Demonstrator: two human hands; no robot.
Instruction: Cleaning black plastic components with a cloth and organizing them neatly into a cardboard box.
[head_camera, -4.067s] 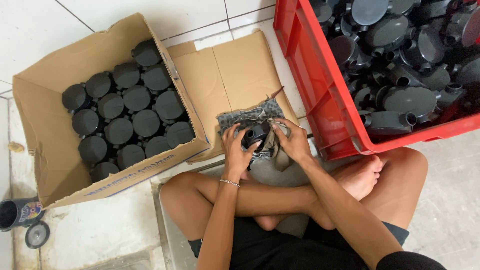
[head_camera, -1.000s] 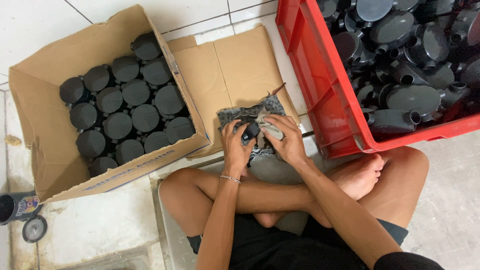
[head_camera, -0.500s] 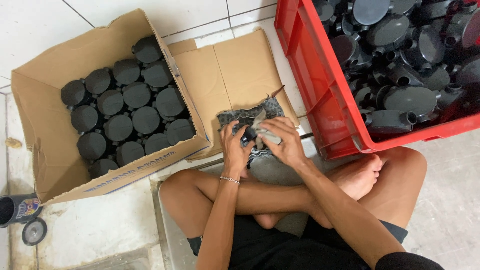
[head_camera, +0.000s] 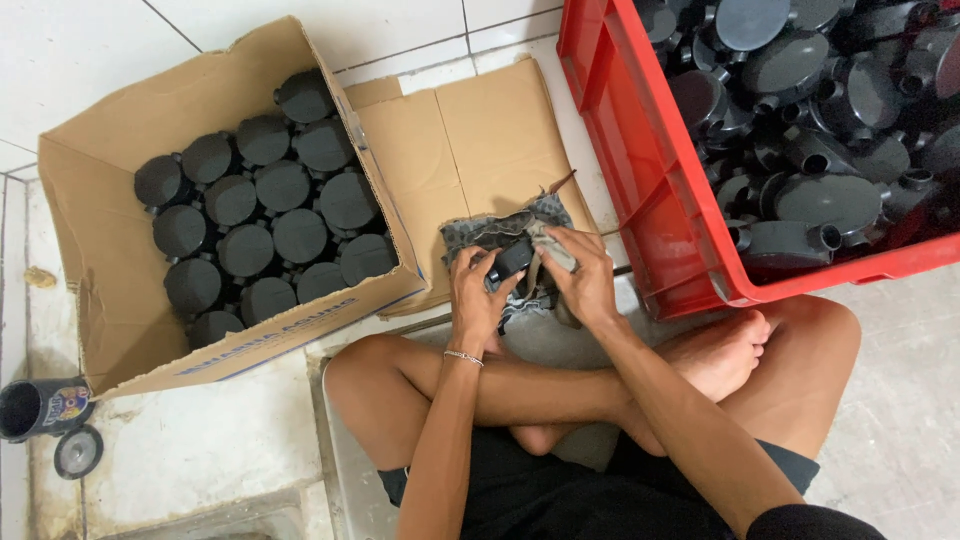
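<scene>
The person's arms are bare from the wrist up past the elbow. A thin silver bracelet sits on the wrist just below the left hand. The right hand has no ring or band on it. A bit of black sleeve shows at the right shoulder. The person wears black shorts. Both legs are bare, and the foot has no shoe or sock.

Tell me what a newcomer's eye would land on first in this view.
Probably the red crate at upper right, heaped with black round plastic parts. Next, the cardboard box at left, where similar black round pieces stand packed in neat rows. Between them, over a flattened cardboard sheet, the left hand holds a small black part while the right hand presses a grey cloth to it.
</scene>
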